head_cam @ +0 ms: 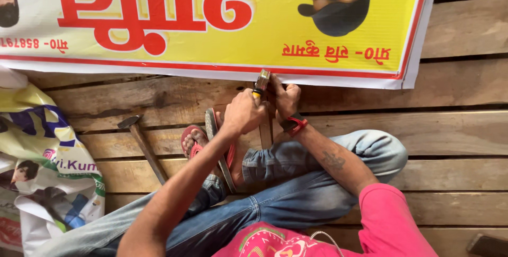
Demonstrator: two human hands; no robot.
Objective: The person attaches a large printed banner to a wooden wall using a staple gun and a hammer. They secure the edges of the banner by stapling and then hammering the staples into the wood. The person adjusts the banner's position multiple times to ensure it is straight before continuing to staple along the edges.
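Head view: a person sits cross-legged on a plank floor [465, 130].
Left hand [244, 111]: fist wrapped round the yellow grip of a metal stapler [261, 82].
Right hand [286, 98]: fingers pressed down beside the stapler's head, on a narrow wooden strip [266, 130].
Stapler: upright, nose at the lower edge of a yellow banner [317, 24].
Doing it well: I judge that a flat nose and steady pressure matter.
Nearby: a hammer [143, 143] lies apart, untouched.

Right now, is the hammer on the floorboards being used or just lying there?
Lying idle: the hammer rests flat on the planks, apart from both hands, left of the sandalled foot.
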